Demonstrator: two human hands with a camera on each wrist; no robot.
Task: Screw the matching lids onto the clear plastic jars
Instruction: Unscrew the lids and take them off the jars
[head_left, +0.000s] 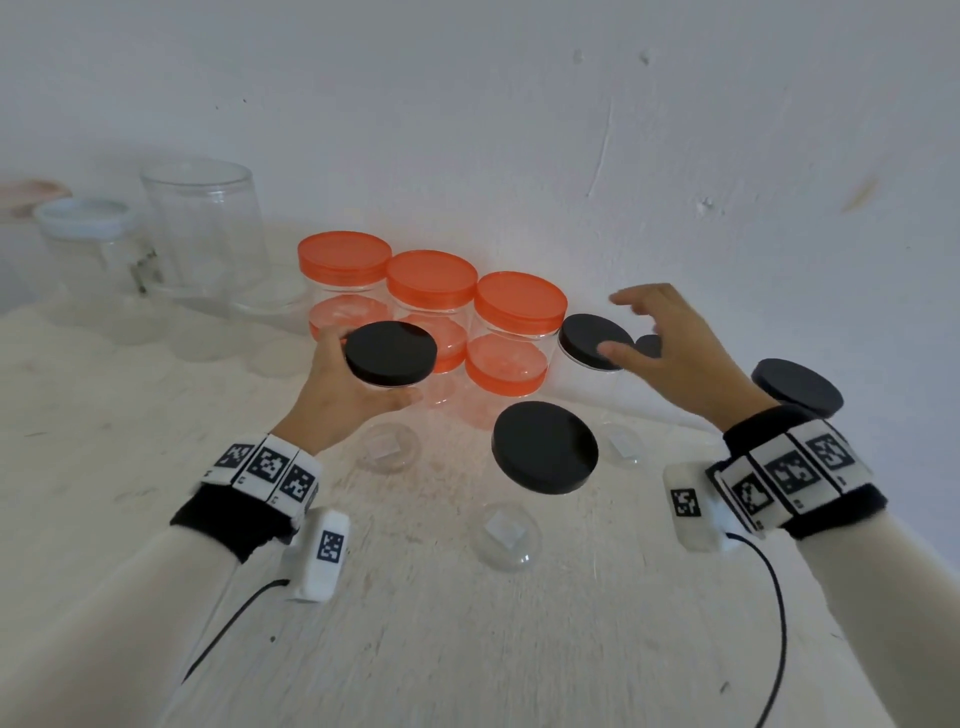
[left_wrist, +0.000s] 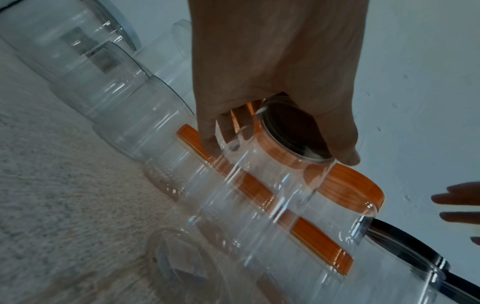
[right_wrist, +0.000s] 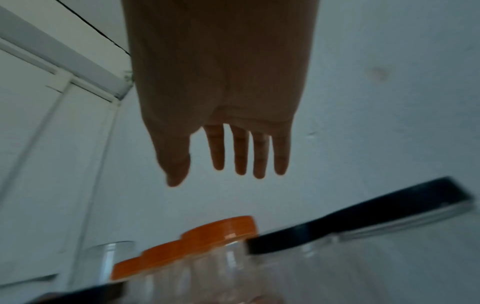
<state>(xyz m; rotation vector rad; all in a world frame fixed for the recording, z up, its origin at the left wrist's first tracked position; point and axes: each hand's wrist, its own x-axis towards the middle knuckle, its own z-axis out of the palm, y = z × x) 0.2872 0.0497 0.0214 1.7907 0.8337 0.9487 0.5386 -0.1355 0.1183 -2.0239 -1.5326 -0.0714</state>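
Between the left hand's curled fingers a clear jar with a black lid was held, upright and lifted off the table. The right hand was spread wide and held nothing, poised just above another black-lidded jar, which lay directly beneath its fingertips. Behind them three orange-lidded jars were lined along the wall. Smooth round lids, thin glossy plastic walls and a rough white tabletop were noted.

sleeves: cream | wristbands: black (coded tags) | cables: black
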